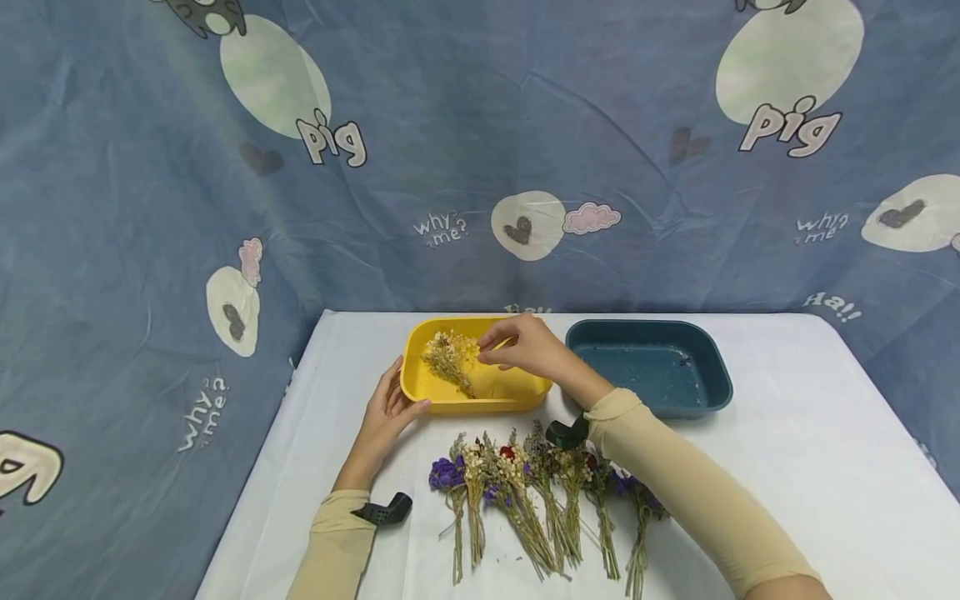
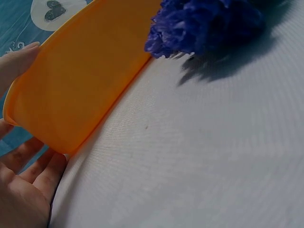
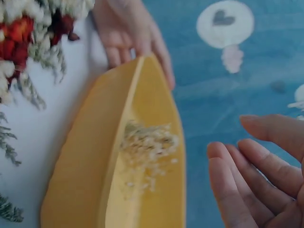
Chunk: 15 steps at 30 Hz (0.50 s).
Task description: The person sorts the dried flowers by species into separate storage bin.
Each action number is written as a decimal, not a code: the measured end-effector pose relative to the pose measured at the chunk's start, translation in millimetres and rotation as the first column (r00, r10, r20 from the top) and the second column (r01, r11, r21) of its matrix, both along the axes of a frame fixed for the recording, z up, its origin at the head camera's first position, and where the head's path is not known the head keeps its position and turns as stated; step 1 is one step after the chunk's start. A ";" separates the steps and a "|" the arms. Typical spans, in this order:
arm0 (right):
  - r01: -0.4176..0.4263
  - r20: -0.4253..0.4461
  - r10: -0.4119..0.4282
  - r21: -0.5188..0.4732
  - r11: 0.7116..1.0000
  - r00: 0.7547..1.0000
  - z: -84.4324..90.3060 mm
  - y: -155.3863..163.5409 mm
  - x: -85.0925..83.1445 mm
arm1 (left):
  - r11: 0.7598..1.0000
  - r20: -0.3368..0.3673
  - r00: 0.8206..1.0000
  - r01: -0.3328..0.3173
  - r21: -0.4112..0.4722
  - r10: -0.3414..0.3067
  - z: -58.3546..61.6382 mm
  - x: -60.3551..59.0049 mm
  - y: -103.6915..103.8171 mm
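In the head view my left hand (image 1: 382, 419) holds the left end of a yellow plastic tub (image 1: 480, 406), thumb by its front rim and fingers along its side. A small bunch of dried pale flowers (image 1: 447, 365) lies in the tub's left half, with loose yellowish bits (image 1: 470, 346) beside it. My right hand (image 1: 531, 345) hovers over the tub's right half. The right wrist view shows this hand's fingers (image 3: 256, 164) loosely bent, thumb apart, with nothing between them.
Several dried flower bunches lie in a row before the tub, among them a purple bunch (image 1: 447, 475) and one with a red bloom (image 1: 510, 458). A dark teal tub (image 1: 648, 400) with a few crumbs stands to the right. A printed blue cloth (image 1: 420, 125) hangs behind the white table (image 1: 787, 433).
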State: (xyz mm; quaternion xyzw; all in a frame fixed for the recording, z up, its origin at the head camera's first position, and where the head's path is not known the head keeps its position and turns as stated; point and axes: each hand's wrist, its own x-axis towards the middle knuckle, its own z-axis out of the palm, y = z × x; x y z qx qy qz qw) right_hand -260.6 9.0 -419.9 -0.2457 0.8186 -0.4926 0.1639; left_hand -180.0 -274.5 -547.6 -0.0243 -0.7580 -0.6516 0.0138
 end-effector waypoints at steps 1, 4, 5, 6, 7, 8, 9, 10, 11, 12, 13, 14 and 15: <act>0.010 -0.008 -0.011 -0.015 1.000 1.000 1.9 3.4 4.3 | 1.000 0.002 1.000 -0.001 -0.001 0.001 0.1 0.1 0.1; 0.042 -0.020 -0.043 -0.049 0.998 0.999 6.6 13.8 18.3 | 1.000 0.003 1.000 -0.003 -0.001 0.003 0.5 0.2 0.2; 0.052 -0.012 -0.053 -0.060 0.997 0.999 7.5 17.2 22.9 | 1.000 0.002 1.000 -0.003 0.000 0.003 0.8 0.2 0.2; 0.063 -0.008 -0.064 -0.065 0.996 0.998 8.0 20.8 27.5 | 1.000 0.004 1.000 -0.004 -0.001 0.004 1.1 0.3 0.2; 0.075 -0.002 -0.075 -0.070 0.995 0.997 8.0 24.3 32.0 | 1.000 0.004 1.000 -0.003 0.000 0.003 0.9 0.1 0.0; 0.088 -0.001 -0.088 -0.067 0.994 0.996 7.9 28.1 36.9 | 1.000 0.004 1.000 -0.003 0.002 0.003 0.8 0.0 -0.1; 0.104 -0.002 -0.104 -0.061 0.993 0.995 7.3 31.8 41.5 | 1.000 0.004 1.000 -0.001 0.005 0.001 0.7 -0.1 -0.2; 0.117 -0.006 -0.117 -0.058 0.991 0.993 6.5 35.8 46.2 | 1.000 0.005 1.000 -0.001 0.007 0.001 0.7 -0.2 -0.2; 0.135 -0.009 -0.136 -0.049 0.990 0.991 5.1 39.8 50.8 | 1.000 0.005 1.000 0.001 0.006 -0.001 0.5 -0.4 -0.3; 0.150 -0.016 -0.151 -0.040 0.988 0.988 3.4 44.0 55.5 | 1.000 0.006 1.000 0.003 0.007 -0.003 0.2 -0.5 -0.4; 0.165 -0.019 -0.166 -0.034 0.986 0.986 1.9 48.3 60.4 | 1.000 0.008 1.000 0.004 0.006 -0.004 0.0 -0.5 -0.4; 0.177 -0.028 -0.178 -0.023 0.984 0.984 0.4 52.4 65.2 | 1.000 0.006 1.000 0.004 0.007 -0.004 0.0 -0.2 -0.5; 0.188 -0.036 -0.188 -0.016 0.982 0.982 -1.6 55.9 69.4 | 1.000 0.006 1.000 0.004 0.006 -0.004 0.1 0.1 -0.6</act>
